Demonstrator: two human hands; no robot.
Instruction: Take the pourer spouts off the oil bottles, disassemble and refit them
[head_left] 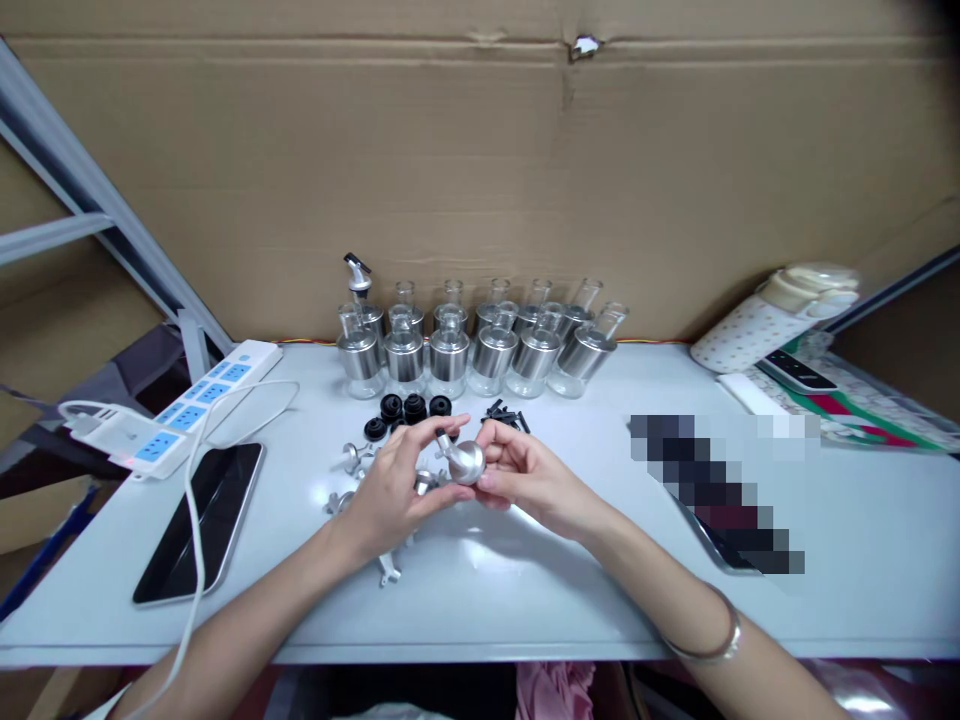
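A silver metal pour spout point(466, 462) with a dark tip is held between my two hands above the table. My left hand point(394, 480) curves around its left side, thumb below and fingers above. Thumb and fingertips of my right hand point(536, 480) pinch it from the right. Beneath and beside my left hand lie several loose silver spouts point(352, 458). Just beyond my hands are several black ribbed stoppers point(415, 405) and a small pile of black strips point(508, 413), partly hidden by my fingers.
Several glass bottles with metal sleeves point(448, 355) stand in two rows at the back; one carries a fitted spout point(358, 272). To the left are a power strip point(202, 400), a cable and a tablet point(199, 525). A dotted flask point(772, 320) and a blurred-out device are right.
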